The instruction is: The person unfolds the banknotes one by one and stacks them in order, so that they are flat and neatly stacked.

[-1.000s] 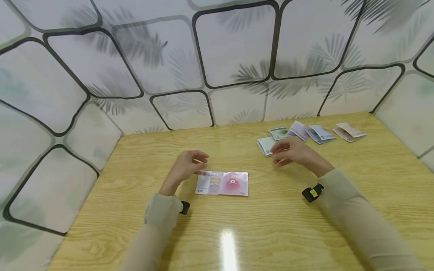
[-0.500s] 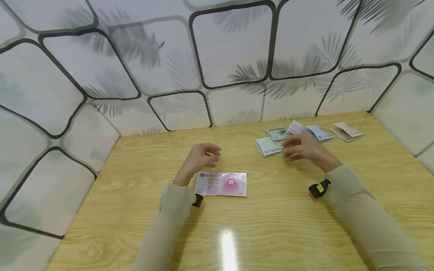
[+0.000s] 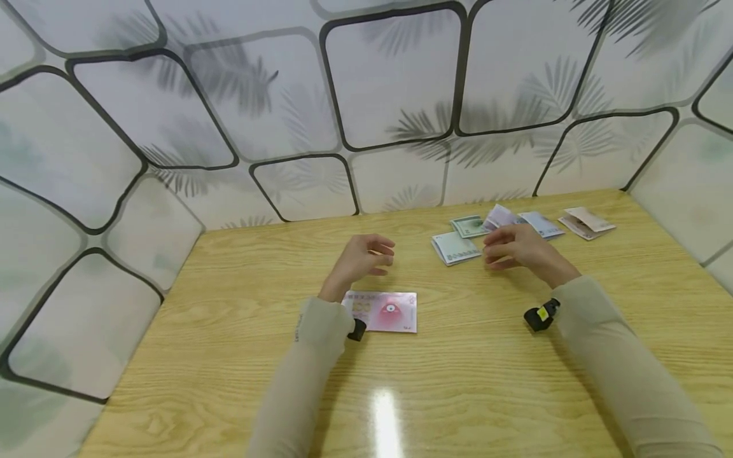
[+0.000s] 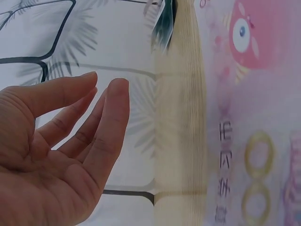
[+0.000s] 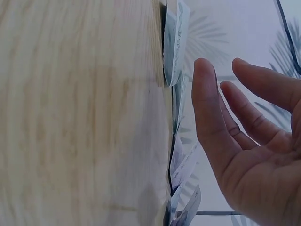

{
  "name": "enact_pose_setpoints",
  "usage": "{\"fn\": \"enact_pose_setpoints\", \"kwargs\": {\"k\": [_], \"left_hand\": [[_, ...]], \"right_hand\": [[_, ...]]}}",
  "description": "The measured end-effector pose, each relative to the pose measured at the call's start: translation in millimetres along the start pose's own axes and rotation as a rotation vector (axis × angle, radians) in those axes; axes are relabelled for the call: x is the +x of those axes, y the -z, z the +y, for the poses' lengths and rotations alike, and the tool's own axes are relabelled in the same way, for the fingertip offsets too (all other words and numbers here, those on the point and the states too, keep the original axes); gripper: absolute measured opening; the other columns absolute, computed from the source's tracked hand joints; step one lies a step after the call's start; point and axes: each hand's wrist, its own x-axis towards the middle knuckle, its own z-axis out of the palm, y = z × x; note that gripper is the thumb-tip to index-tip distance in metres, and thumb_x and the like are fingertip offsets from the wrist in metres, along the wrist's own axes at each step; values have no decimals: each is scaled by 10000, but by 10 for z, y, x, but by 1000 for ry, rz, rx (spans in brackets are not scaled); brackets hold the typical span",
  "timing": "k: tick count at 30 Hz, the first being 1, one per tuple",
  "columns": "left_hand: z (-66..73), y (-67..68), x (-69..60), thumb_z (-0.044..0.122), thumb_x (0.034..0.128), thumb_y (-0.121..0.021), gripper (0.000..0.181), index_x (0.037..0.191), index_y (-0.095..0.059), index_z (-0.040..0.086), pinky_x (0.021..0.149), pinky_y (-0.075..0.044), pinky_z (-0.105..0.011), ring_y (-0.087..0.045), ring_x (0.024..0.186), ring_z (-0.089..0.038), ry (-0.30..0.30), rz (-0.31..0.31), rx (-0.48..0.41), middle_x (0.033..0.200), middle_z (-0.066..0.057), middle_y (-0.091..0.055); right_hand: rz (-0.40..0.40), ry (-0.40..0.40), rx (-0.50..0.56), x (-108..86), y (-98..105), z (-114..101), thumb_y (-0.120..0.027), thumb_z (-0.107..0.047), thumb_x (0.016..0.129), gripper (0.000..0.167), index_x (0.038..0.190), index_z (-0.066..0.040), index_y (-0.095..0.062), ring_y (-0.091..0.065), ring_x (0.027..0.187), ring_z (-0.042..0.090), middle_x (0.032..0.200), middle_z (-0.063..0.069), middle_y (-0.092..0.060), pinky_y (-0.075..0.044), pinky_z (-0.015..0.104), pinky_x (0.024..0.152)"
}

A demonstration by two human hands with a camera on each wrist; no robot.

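Note:
A pink play banknote lies flat on the table in the head view, its left end covered by my left forearm and wrist. My left hand hovers just beyond that note, fingers loosely bent, holding nothing. My right hand is held above the table beside a folded pale green banknote, its fingers relaxed with nothing between them. In the right wrist view the thumb and fingers stand apart. Behind the right hand are a folded green banknote, a purple one and a blue one, partly covered.
A folded brownish banknote lies at the far right of the wooden table. Patterned walls rise at the table's back and sides. Each wrist wears a small black camera.
My left hand has moved right and away from me, so its forearm now covers the pink note's left end. The right hand has drifted right, uncovering the pale green note.

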Motion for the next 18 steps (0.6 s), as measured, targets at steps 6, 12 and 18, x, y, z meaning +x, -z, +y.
{"fn": "enact_pose_setpoints", "kwargs": {"k": [6,12,18], "left_hand": [[26,-96,83,-61,954,-645,335,1284,-608,-101,845,-611,-438,-667,1050,-403,-3,-16,-16,1149,-224,-660],[10,-175,187,-67,947,-648,324,1267,-618,-99,814,-621,-405,-681,1025,-367,-10,-26,-16,1147,-221,-663],[1,-257,268,-79,940,-649,333,1271,-618,-101,833,-616,-424,-679,1013,-330,4,-34,-37,1175,-242,-654]], "right_hand": [[23,-24,0,34,29,18,-622,18,986,416,1315,214,-458,-681,817,128,1013,69,-633,-621,335,793],[27,-34,2,76,49,50,-617,15,989,444,1340,218,-435,-684,824,124,1071,98,-616,-622,342,792],[13,-41,-10,115,44,70,-615,2,992,457,1345,215,-417,-687,842,116,1152,179,-613,-622,335,789]]}}
